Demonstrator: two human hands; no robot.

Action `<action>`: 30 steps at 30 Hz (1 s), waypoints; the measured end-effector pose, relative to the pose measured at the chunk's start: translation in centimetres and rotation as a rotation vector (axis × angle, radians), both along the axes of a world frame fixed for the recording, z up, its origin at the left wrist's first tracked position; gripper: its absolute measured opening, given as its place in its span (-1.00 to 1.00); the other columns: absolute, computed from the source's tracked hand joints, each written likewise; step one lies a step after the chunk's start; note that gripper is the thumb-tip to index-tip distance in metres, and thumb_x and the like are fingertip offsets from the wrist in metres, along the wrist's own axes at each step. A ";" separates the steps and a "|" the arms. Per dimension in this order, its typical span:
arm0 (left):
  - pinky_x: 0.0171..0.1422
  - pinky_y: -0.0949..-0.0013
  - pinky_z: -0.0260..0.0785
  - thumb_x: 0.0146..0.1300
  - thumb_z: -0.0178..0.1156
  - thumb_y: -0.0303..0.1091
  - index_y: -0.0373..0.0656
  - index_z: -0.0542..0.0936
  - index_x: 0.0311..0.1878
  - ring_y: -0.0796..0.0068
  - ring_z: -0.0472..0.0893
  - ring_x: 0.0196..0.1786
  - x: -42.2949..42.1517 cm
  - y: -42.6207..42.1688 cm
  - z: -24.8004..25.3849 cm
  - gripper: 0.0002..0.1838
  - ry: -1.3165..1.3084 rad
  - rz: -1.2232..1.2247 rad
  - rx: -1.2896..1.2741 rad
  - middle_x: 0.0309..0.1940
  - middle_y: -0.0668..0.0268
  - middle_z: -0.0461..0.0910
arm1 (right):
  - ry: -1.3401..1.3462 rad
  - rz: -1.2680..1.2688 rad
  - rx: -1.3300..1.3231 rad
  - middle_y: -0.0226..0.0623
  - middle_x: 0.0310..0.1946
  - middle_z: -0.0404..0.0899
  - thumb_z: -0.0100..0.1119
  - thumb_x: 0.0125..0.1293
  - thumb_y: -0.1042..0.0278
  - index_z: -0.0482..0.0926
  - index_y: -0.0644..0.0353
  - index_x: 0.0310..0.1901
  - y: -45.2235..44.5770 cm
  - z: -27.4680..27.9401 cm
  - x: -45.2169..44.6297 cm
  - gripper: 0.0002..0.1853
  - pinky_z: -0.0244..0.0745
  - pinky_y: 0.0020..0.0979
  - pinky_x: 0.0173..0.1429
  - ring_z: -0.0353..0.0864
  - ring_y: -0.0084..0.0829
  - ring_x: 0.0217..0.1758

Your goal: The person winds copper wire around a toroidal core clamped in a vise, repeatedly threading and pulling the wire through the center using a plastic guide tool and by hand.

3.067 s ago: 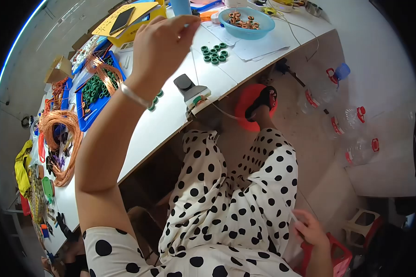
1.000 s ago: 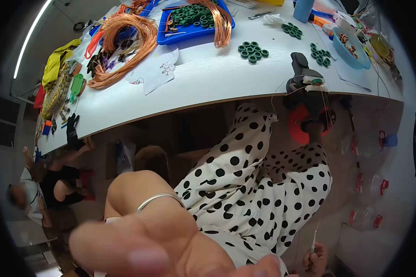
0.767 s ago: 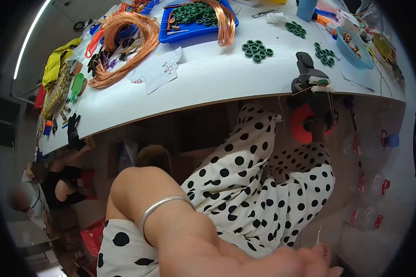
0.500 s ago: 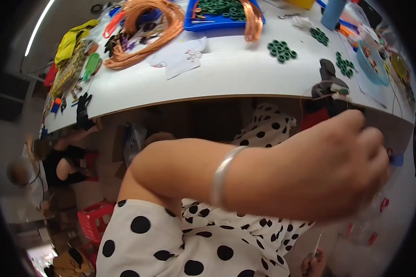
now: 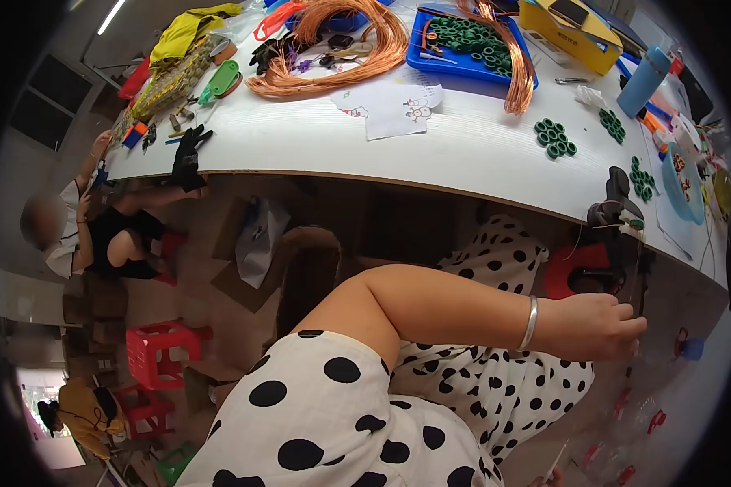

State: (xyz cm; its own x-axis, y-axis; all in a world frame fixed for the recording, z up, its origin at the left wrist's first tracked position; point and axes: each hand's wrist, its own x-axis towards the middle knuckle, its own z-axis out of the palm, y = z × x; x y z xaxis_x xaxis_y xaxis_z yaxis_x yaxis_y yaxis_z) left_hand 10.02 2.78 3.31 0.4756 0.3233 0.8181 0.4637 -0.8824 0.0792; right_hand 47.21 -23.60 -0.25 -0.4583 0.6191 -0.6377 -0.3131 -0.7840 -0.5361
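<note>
My left hand (image 5: 599,326), with a silver bangle (image 5: 529,323) on the wrist, stretches across to the right below the table edge. Its fingers are pinched on what looks like a thin wire (image 5: 639,272) running up towards a small green ring (image 5: 635,223). That ring is held in a dark clamp (image 5: 616,203) at the table's front edge. At the bottom edge only part of my right hand (image 5: 554,479) shows, closed around a slim pointed tool (image 5: 558,456) with a pale handle.
On the white table (image 5: 284,138) lie a coil of copper wire (image 5: 382,61), a blue tray (image 5: 463,75) of green rings, a loose group of rings (image 5: 555,140) and a light-blue bowl (image 5: 681,195). Red stools (image 5: 158,349) stand on the floor. Another person (image 5: 73,231) sits at the far left.
My left hand has dropped away from the camera and sits lower, its fingers still closed. My right hand has slid further out at the bottom. The whole view has shifted.
</note>
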 end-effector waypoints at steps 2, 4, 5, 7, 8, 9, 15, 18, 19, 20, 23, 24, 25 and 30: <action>-0.34 0.44 0.28 0.10 0.17 -0.29 -0.12 0.57 -0.46 0.47 0.42 -0.32 0.2 0.5 -0.8 -0.87 0.097 -0.034 -0.012 -0.43 0.38 0.38 | -0.214 0.047 -0.005 -0.28 -0.38 0.46 0.11 0.41 0.27 0.25 0.06 0.28 -0.7 0.6 -0.4 -0.54 0.44 -0.45 -0.41 0.46 -0.45 -0.39; -0.35 0.44 0.28 0.09 0.17 -0.30 -0.12 0.56 -0.46 0.46 0.41 -0.33 0.4 0.9 -1.3 -0.88 0.142 -0.067 -0.017 -0.44 0.37 0.37 | -0.639 0.148 -0.024 -0.27 -0.36 0.47 0.13 0.40 0.25 0.23 0.04 0.32 -1.7 1.1 -0.7 -0.49 0.46 -0.43 -0.36 0.48 -0.42 -0.34; -0.36 0.44 0.29 0.09 0.17 -0.30 -0.13 0.55 -0.45 0.46 0.41 -0.32 0.3 1.1 -1.3 -0.88 0.129 -0.099 -0.001 -0.44 0.37 0.36 | -0.640 0.132 -0.029 -0.27 -0.36 0.47 0.13 0.40 0.25 0.23 0.04 0.32 -2.1 -0.1 0.7 -0.49 0.46 -0.43 -0.36 0.48 -0.42 -0.34; -0.37 0.43 0.29 0.09 0.18 -0.32 -0.16 0.54 -0.42 0.45 0.41 -0.32 0.5 1.4 -1.1 -0.88 0.098 -0.195 0.040 -0.44 0.35 0.35 | -0.492 0.422 0.387 -0.23 -0.27 0.48 0.17 0.37 0.22 0.19 0.01 0.36 -3.8 -5.0 6.1 -0.42 0.50 -0.37 -0.33 0.49 -0.34 -0.32; -0.38 0.43 0.30 0.09 0.18 -0.33 -0.18 0.53 -0.41 0.44 0.41 -0.34 0.5 1.4 -0.6 -0.87 0.088 -0.234 0.051 -0.46 0.35 0.34 | -0.431 0.540 0.594 -0.20 -0.23 0.48 0.19 0.35 0.20 0.17 -0.01 0.38 -3.4 -2.8 2.2 -0.38 0.53 -0.34 -0.31 0.50 -0.29 -0.31; -0.38 0.44 0.30 0.09 0.18 -0.33 -0.20 0.53 -0.39 0.44 0.41 -0.36 0.7 1.5 -0.2 -0.87 0.073 -0.285 0.067 -0.47 0.35 0.34 | -0.467 0.473 0.588 -0.20 -0.23 0.48 0.19 0.35 0.20 0.17 -0.01 0.38 -1.5 -0.1 -2.2 -0.38 0.53 -0.34 -0.31 0.50 -0.29 -0.31; -0.47 0.49 0.26 0.04 0.23 -0.37 -0.13 0.55 -0.31 0.56 0.39 -0.45 3.2 3.0 5.6 -0.86 0.161 -0.249 0.291 -0.51 0.42 0.33 | -1.188 0.106 -0.006 -0.49 -0.58 0.41 0.05 0.41 0.29 0.50 0.25 0.05 -2.3 -2.4 -3.1 -0.72 0.21 -0.56 -0.52 0.33 -0.68 -0.57; -0.49 0.49 0.29 0.05 0.22 -0.34 0.04 0.57 -0.26 0.57 0.42 -0.49 4.3 5.6 10.2 -0.85 0.209 -0.124 0.402 -0.54 0.45 0.36 | -1.007 -0.037 0.094 -0.51 -0.59 0.38 0.04 0.40 0.31 0.50 0.21 0.11 -0.5 -2.9 -5.2 -0.69 0.26 -0.56 -0.52 0.33 -0.69 -0.59; -0.49 0.47 0.32 0.07 0.21 -0.31 0.07 0.58 -0.24 0.56 0.47 -0.49 4.7 7.0 11.7 -0.85 0.236 -0.071 0.389 -0.55 0.44 0.41 | -1.048 -0.024 0.148 -0.52 -0.59 0.37 0.02 0.41 0.32 0.50 0.17 0.14 1.1 -2.3 -6.7 -0.69 0.26 -0.56 -0.55 0.32 -0.69 -0.62; -0.47 0.35 0.36 0.13 0.14 -0.29 0.04 0.58 -0.26 0.44 0.54 -0.44 5.4 9.3 12.7 -0.89 0.167 -0.013 0.324 -0.51 0.38 0.48 | -1.048 0.005 0.244 -0.52 -0.58 0.37 0.02 0.41 0.34 0.46 0.16 0.19 2.9 -1.3 -8.1 -0.65 0.27 -0.57 -0.54 0.32 -0.70 -0.61; -0.29 0.09 0.43 0.36 0.03 -0.27 -0.13 0.56 -0.14 0.11 0.66 -0.29 5.9 14.2 17.9 -0.81 0.072 0.290 -0.224 -0.43 0.17 0.65 | -0.997 0.028 0.625 -0.50 -0.56 0.40 0.04 0.38 0.43 0.35 0.13 0.31 7.7 -0.5 -11.5 -0.55 0.30 -0.58 -0.47 0.33 -0.69 -0.59; -0.34 0.00 0.42 0.35 0.04 -0.25 -0.11 0.55 -0.14 -0.04 0.62 -0.40 4.4 17.4 16.9 -0.82 -0.304 -0.198 -0.099 -0.51 0.04 0.61 | -0.960 0.029 0.690 -0.50 -0.57 0.41 0.06 0.37 0.46 0.35 0.13 0.30 9.3 -0.2 -12.6 -0.54 0.32 -0.57 -0.44 0.35 -0.68 -0.58; -0.29 0.03 0.44 0.34 0.06 -0.22 -0.10 0.55 -0.13 -0.08 0.62 -0.33 4.0 19.3 16.8 -0.80 -0.129 0.381 0.004 -0.45 0.00 0.61 | -0.921 0.028 0.755 -0.49 -0.57 0.42 0.08 0.35 0.48 0.36 0.13 0.30 11.0 0.3 -13.7 -0.53 0.33 -0.56 -0.42 0.36 -0.66 -0.58; -0.04 -0.01 0.44 0.40 -0.07 -0.10 -0.08 0.62 -0.18 -0.07 0.59 -0.08 -5.1 30.7 8.8 -0.67 -0.103 0.690 -0.185 -0.15 0.06 0.65 | -0.851 -0.091 1.054 -0.38 -0.50 0.60 0.08 0.35 0.45 0.36 0.07 0.28 20.5 2.9 -19.0 -0.54 0.41 -0.52 -0.35 0.49 -0.62 -0.54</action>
